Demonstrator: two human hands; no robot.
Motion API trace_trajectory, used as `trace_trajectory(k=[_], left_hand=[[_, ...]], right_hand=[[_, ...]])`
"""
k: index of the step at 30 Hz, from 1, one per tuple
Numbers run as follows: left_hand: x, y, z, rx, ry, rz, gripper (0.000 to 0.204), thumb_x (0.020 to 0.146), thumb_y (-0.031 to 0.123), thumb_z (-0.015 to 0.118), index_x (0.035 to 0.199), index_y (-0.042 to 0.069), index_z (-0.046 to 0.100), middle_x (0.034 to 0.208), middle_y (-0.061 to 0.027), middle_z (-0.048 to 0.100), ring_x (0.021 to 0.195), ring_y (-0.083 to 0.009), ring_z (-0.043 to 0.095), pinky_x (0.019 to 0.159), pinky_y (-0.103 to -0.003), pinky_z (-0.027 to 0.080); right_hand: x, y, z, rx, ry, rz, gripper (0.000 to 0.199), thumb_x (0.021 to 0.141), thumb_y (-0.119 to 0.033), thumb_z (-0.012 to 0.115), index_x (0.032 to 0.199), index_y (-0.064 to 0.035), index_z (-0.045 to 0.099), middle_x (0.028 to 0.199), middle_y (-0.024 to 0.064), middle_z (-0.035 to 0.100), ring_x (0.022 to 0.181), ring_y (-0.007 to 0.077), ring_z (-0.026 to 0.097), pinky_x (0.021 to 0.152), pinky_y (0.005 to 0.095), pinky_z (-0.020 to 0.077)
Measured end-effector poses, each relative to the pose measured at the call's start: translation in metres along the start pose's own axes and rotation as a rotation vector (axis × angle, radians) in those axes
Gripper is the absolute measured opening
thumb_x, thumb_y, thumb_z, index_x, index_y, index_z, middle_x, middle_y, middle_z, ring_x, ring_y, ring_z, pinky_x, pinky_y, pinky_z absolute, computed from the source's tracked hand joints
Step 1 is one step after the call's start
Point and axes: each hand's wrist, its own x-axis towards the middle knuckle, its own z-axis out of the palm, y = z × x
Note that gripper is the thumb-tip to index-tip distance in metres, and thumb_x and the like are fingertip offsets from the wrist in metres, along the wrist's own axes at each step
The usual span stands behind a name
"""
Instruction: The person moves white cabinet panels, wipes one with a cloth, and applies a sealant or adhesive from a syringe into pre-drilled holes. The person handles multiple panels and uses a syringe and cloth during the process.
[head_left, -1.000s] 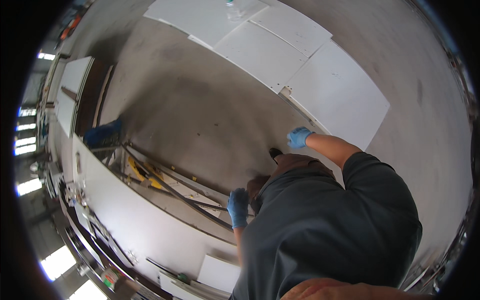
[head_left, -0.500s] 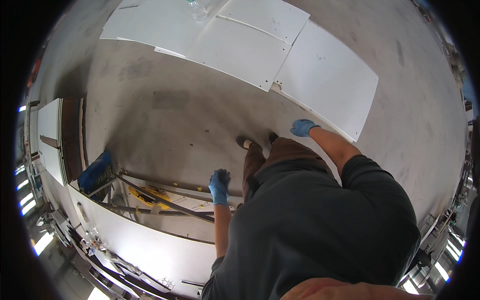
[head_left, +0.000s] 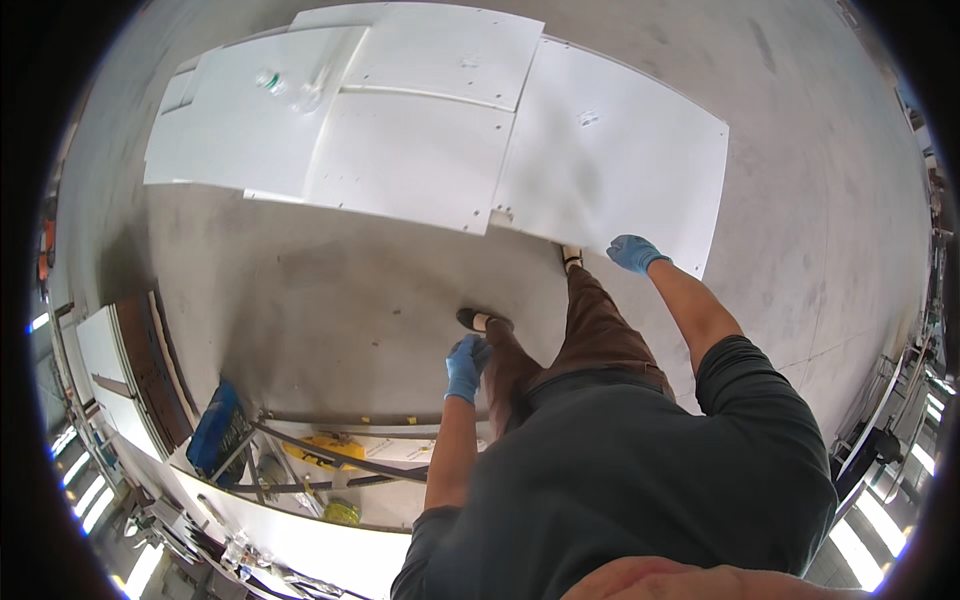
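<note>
Both my hands wear blue gloves. My left hand [head_left: 467,367] hangs beside my left thigh with its fingers curled, and nothing shows in them. My right hand [head_left: 632,254] is out ahead on the right, also loosely closed, with no object visible in it. In the view it overlaps the near edge of a white panel [head_left: 630,150], but I cannot tell whether it touches. More flat white panels [head_left: 410,150] lie side by side with this one, small holes along their edges. A clear plastic bottle [head_left: 300,95] with a green cap lies on the left panel.
At the left, white and brown boards [head_left: 150,360] stand stacked near a blue bundle [head_left: 218,430]. Behind my left side is a white-topped table [head_left: 290,540] with a metal frame [head_left: 380,468] and yellow items [head_left: 330,450] below. Grey concrete floor [head_left: 300,290] lies ahead.
I have stepped forward, with my right foot now at the panels' near edge. The panels sit lower in view and the bottle shows fully. Both hands stay closed.
</note>
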Motion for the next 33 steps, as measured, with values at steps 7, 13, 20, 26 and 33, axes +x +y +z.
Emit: trace_trajectory(k=[7, 13, 20, 26, 33], left_hand=[[0.079, 0.001, 0.158, -0.06, 0.056, -0.093, 0.029, 0.101, 0.033, 0.069, 0.119, 0.01, 0.067, 0.113, -0.0086, 0.073, 0.095, -0.0276, 0.072, 0.082, -0.04, 0.061], [0.145, 0.009, 0.268, -0.156, 0.056, -0.139, 0.037, 0.097, 0.037, 0.075, 0.125, 0.016, 0.063, 0.113, -0.0056, 0.068, 0.101, -0.0243, 0.066, 0.085, -0.044, 0.055], [0.176, 0.014, 0.311, -0.248, 0.071, -0.122, 0.04, 0.097, 0.041, 0.075, 0.125, 0.014, 0.069, 0.115, -0.0053, 0.071, 0.105, -0.0266, 0.067, 0.091, -0.043, 0.056], [0.175, 0.013, 0.314, -0.326, 0.023, -0.112, 0.046, 0.095, 0.042, 0.075, 0.132, 0.017, 0.065, 0.117, -0.0024, 0.071, 0.114, -0.0255, 0.066, 0.099, -0.049, 0.053], [0.154, 0.017, 0.336, -0.432, 0.034, -0.051, 0.045, 0.099, 0.032, 0.075, 0.134, 0.008, 0.063, 0.13, -0.0085, 0.069, 0.117, -0.0266, 0.068, 0.102, -0.045, 0.058]], right_hand=[[0.129, 0.108, -0.123, -0.054, 0.483, -0.063, 0.044, 0.094, -0.039, 0.059, 0.124, -0.0093, 0.07, 0.12, 0.0179, 0.074, 0.114, 0.0378, 0.069, 0.1, 0.0482, 0.0537], [0.257, 0.177, -0.222, -0.216, 0.722, -0.103, 0.055, 0.092, -0.039, 0.067, 0.137, -0.0076, 0.062, 0.141, 0.0172, 0.063, 0.132, 0.0331, 0.059, 0.108, 0.0473, 0.0482], [0.349, 0.205, -0.285, -0.336, 0.796, -0.026, 0.073, 0.095, -0.055, 0.062, 0.152, -0.0111, 0.049, 0.161, 0.0143, 0.047, 0.15, 0.0331, 0.041, 0.119, 0.0509, 0.036], [0.376, 0.202, -0.3, -0.218, 0.843, -0.15, 0.066, 0.092, -0.061, 0.062, 0.137, -0.0125, 0.06, 0.134, 0.0148, 0.066, 0.127, 0.0353, 0.061, 0.109, 0.0517, 0.0451], [0.379, 0.192, -0.311, -0.151, 0.797, -0.003, 0.066, 0.091, -0.07, 0.061, 0.119, -0.0108, 0.073, 0.116, 0.0206, 0.072, 0.109, 0.0397, 0.069, 0.095, 0.051, 0.0553]])
